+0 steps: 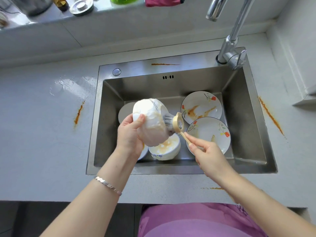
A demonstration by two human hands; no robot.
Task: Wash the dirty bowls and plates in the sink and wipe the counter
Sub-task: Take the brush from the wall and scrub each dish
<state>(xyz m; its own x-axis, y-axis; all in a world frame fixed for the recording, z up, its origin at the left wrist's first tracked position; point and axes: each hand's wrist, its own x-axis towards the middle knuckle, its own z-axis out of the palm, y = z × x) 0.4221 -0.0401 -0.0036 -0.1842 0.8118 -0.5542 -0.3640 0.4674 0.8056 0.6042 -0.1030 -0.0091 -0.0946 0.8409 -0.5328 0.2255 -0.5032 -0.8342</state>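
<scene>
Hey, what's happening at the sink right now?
A person is washing dishes. Their left hand holds a sudsy bowl above the sink, while the right hand presses a wooden-handled brush against it. Two stained flowered plates and another dirty bowl wait below. Orange streaks mark the counter.

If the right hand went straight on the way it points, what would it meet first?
Probably the soapy bowl that the left hand holds: the right hand points up-left along its brush, whose bristles look pressed against that bowl. Depth is hard to judge.
</scene>
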